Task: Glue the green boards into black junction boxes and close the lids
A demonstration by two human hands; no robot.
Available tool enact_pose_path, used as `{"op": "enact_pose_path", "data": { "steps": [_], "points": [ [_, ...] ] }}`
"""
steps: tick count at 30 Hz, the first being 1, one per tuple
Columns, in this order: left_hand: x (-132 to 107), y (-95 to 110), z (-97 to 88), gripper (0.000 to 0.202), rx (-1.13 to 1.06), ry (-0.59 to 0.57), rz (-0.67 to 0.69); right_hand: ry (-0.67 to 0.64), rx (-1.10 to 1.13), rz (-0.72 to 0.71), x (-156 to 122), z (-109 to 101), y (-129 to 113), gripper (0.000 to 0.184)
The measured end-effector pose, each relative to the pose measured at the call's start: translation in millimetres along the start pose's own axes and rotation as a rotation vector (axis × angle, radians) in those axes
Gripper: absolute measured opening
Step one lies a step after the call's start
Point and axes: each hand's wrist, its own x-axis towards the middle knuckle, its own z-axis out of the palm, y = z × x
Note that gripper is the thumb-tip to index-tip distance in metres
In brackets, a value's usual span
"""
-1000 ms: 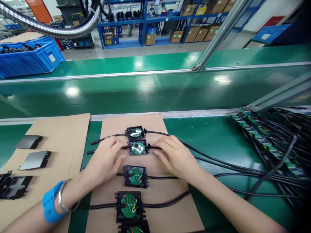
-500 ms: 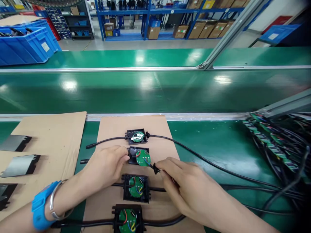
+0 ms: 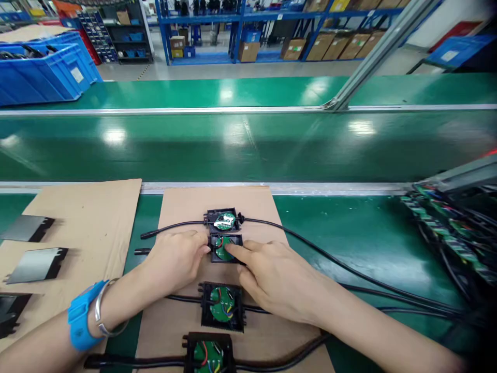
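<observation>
A black plastic housing point(image 3: 213, 255) with a round green circuit board point(image 3: 222, 253) in it lies second from the back in a column of similar housings. My left hand point(image 3: 180, 261) is closed, its thumb and fingertips pinching the housing's left end, where a black cable point(image 3: 142, 252) comes out. My right hand point(image 3: 274, 274) rests its outstretched index fingertip on the circuit board, with the thumb apart by the housing's right corner. That hand covers the right end and its cable. Just behind sits another housing point(image 3: 212, 215) with a board and cables; a third housing point(image 3: 222, 326) lies nearer me.
A fourth housing point(image 3: 190, 344) is at the front of the cardboard sheet point(image 3: 155, 321). Grey metal-topped covers point(image 3: 34, 265) lie on the left cardboard point(image 3: 93, 217). Cabled circuit boards point(image 3: 446, 233) are heaped at right. Blue crates point(image 3: 42, 77) stand far left, beyond the green bench point(image 3: 186, 150).
My right hand has let go of the cable's black grommet and moved its index finger onto the circuit board. The board now sits further left within the housing. My left hand keeps its pinch.
</observation>
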Motion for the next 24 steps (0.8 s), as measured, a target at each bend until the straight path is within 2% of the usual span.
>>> {"op": "enact_pose_path", "data": {
  "steps": [4,8,13,16,21,24],
  "points": [
    [1,-6,1.5,0.018,-0.108,-0.020,-0.007,-0.030,-0.004,0.025,5,1,1,0.037],
    [0,-9,-0.5,0.015,-0.207,-0.027,-0.020,-0.008,0.005,0.018,4,3,-1,0.039],
    [-3,4,-10.6,0.020,-0.285,-0.077,-0.032,0.022,0.019,0.020,-8,16,-7,0.042],
    [-5,11,-10.5,0.027,-0.290,-0.111,-0.041,0.027,0.028,0.038,-12,22,-10,0.042],
    [-5,8,-1.9,0.024,-0.223,-0.064,-0.031,0.045,0.059,0.031,-12,27,-10,0.042],
    [-6,7,-3.4,0.025,-0.209,-0.059,-0.036,0.081,0.057,0.023,-12,30,-9,0.040]
  ]
}}
